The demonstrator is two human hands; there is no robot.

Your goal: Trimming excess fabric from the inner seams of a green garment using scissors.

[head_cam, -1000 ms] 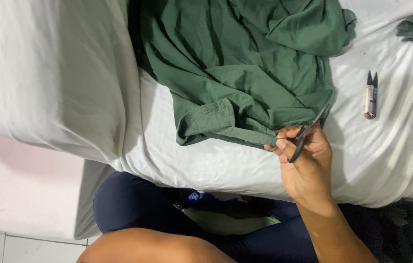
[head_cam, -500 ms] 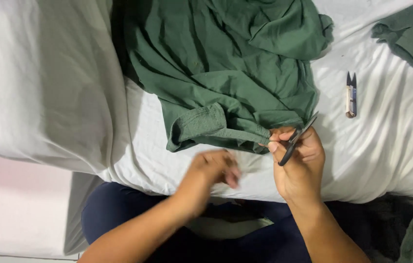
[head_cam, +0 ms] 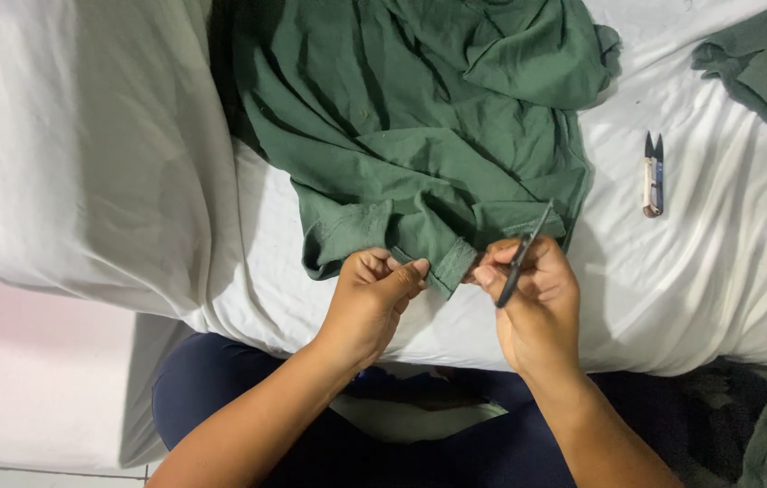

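Left hand (head_cam: 373, 291) now up at green shirt (head_cam: 420, 126) hem, grip pinched closed, right hand (head_cam: 533, 303) gripping slim tool (head_cam: 522, 257), white sheet (head_cam: 85, 163), pale floor (head_cam: 31, 380)

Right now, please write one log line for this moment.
left hand: pinches green shirt hem | right hand: holds dark slim tool | thread snips: on white sheet

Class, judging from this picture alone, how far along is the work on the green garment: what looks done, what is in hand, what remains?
Done: the crumpled green cotton shirt lies spread on the white bedsheet, a small thread snip lying beside it. In hand: the left hand pinches the shirt's hem while the right hand holds a thin dark tool against it. Left: no finished stitching or cut shows, so the hem work itself.
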